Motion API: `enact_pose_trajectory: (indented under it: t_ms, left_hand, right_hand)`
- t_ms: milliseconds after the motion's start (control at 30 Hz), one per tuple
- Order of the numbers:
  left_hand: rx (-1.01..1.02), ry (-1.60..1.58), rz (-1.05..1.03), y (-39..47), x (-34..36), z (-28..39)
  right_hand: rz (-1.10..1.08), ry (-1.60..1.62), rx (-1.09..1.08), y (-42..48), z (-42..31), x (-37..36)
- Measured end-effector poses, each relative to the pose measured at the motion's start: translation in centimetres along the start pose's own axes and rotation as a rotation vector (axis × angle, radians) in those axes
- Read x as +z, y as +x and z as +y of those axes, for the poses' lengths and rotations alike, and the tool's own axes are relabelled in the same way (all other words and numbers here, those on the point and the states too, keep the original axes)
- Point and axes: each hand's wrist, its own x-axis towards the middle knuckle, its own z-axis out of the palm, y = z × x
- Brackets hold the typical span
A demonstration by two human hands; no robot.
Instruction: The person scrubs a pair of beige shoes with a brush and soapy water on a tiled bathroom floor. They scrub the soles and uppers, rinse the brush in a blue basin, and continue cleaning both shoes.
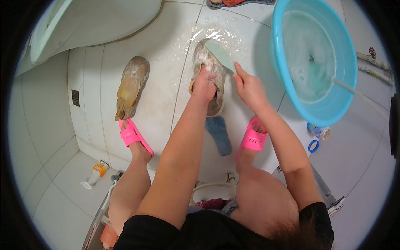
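A wet, soapy shoe (pixel 219 104) lies on the tiled floor before me, its toe pointing away. My left hand (pixel 204 83) grips the shoe at its opening, some fingers hidden inside or behind it. In my right hand (pixel 250 90) is the handle of a pale green scrubbing brush (pixel 220 54). The brush head rests over the front of the shoe, bristles facing down and out of sight. To the left lies a second soapy shoe (pixel 132 84), with a yellowish tongue. A blue insole (pixel 218 136) is flat on the floor just below the nearer shoe.
At the right a light blue basin (pixel 345 106) holds sudsy water, with a thin hose over its rim. An open tub (pixel 318 131) and a blue ring (pixel 313 146) lie beneath it. A white toilet (pixel 118 22) stands upper left. Foamy water (pixel 215 31) covers tiles beyond the shoe.
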Motion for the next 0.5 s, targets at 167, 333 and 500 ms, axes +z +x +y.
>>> enact_pose_trajectory:
  t_ms: [167, 333, 500]
  left_hand:
    - [0.039, -0.045, -0.056, 0.0, -1.1, 0.5]
    - [0.042, -0.020, -0.035, 0.2, -0.1, 0.0]
    - [0.067, -0.031, 0.012, -0.3, -0.3, 0.6]
  right_hand:
    - [-0.151, 0.125, -0.016, -6.0, 1.3, 0.7]
    - [-0.104, -0.040, -0.037, -0.5, 0.5, -0.7]
    - [-0.039, 0.248, -0.205, -4.3, 3.9, 3.1]
